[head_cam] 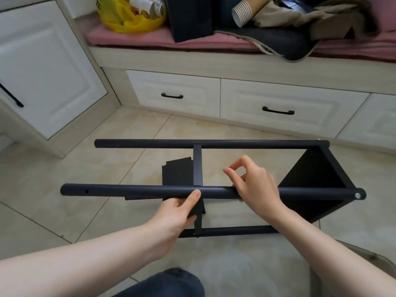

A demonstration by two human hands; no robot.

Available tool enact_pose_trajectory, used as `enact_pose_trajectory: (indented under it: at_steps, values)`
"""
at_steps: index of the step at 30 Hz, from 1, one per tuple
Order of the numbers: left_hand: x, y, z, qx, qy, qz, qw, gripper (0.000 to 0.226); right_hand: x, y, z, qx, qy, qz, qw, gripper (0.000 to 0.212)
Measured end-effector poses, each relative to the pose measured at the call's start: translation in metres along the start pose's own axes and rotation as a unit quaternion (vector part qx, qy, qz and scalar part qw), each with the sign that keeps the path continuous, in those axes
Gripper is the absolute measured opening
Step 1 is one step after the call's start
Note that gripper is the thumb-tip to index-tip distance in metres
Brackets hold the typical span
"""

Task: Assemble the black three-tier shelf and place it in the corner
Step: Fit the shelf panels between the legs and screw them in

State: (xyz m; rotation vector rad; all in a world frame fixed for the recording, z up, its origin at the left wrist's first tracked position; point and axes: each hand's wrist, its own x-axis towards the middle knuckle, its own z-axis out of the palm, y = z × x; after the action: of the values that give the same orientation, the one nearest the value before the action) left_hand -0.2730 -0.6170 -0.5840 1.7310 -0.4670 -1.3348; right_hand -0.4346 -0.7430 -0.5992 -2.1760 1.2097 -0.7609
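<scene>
The black shelf frame lies on its side on the tiled floor. It has a far pole (214,143), a near pole (128,190) and a low pole (235,230). A triangular shelf panel (310,174) joins them at the right end. A middle panel (197,166) stands edge-on between the poles. My left hand (177,213) grips that panel's lower part, thumb pressed on the near pole. My right hand (257,185) lies over the near pole with its lower fingers curled round it. Its thumb and forefinger touch tips above; anything between them is too small to see.
Another black panel (176,173) lies flat on the floor under the frame. White drawers (278,103) run under a bench with a pink cushion (128,37), bags and paper cups (244,12). A white cabinet door (42,61) stands left. My knee (171,284) is at the bottom.
</scene>
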Motion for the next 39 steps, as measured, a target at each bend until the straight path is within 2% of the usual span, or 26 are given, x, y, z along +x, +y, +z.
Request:
enact_pose_trajectory:
  at_steps: [11,13,16,19,21,24,25,28,29,31,33,35,39]
  values:
    - [-0.007,0.0,0.004,0.01,0.028,-0.017,0.999,0.017,-0.007,0.003,0.003,-0.01,-0.012,-0.006,1.0,0.031]
    - [-0.009,0.0,0.002,0.032,0.034,-0.022,0.999,0.02,-0.01,0.004,0.005,-0.014,-0.009,-0.009,1.0,0.03]
    - [-0.015,0.003,-0.001,0.116,0.036,-0.027,0.992,0.032,-0.015,0.003,0.006,-0.023,-0.005,-0.017,1.0,0.026]
    - [-0.019,0.007,-0.007,0.277,0.025,0.0,0.961,0.041,-0.024,0.001,0.008,-0.023,-0.009,-0.027,0.999,0.023]
    - [-0.019,0.011,-0.013,0.382,0.014,0.034,0.924,0.047,-0.031,0.0,0.011,-0.024,-0.005,-0.034,0.999,0.021]
    - [-0.02,0.017,-0.021,0.524,0.018,0.084,0.847,0.05,-0.037,-0.001,0.012,-0.021,-0.002,-0.034,0.999,0.021]
    - [-0.02,0.02,-0.023,0.574,0.034,0.105,0.811,0.053,-0.038,-0.001,0.012,-0.019,-0.003,-0.031,0.999,0.022]
    - [-0.017,0.032,-0.028,0.731,0.096,0.206,0.644,0.064,-0.039,-0.002,0.011,-0.014,-0.011,-0.03,0.999,0.022]
    - [-0.015,0.034,-0.031,0.749,0.106,0.252,0.604,0.064,-0.039,-0.002,0.01,-0.015,-0.014,-0.032,0.999,0.022]
    - [-0.01,0.037,-0.037,0.727,0.097,0.376,0.567,0.057,-0.039,-0.002,0.008,-0.016,-0.021,-0.036,0.999,0.021]
    - [-0.002,0.034,-0.043,0.707,0.079,0.461,0.531,0.062,-0.04,-0.003,0.006,-0.02,-0.03,-0.041,0.999,0.023]
    - [0.006,0.031,-0.047,0.723,0.044,0.484,0.49,0.077,-0.043,-0.003,0.005,-0.027,-0.032,-0.054,0.998,0.025]
    - [0.014,0.033,-0.051,0.751,-0.034,0.476,0.456,0.088,-0.054,-0.005,0.004,-0.035,-0.055,-0.069,0.995,0.033]
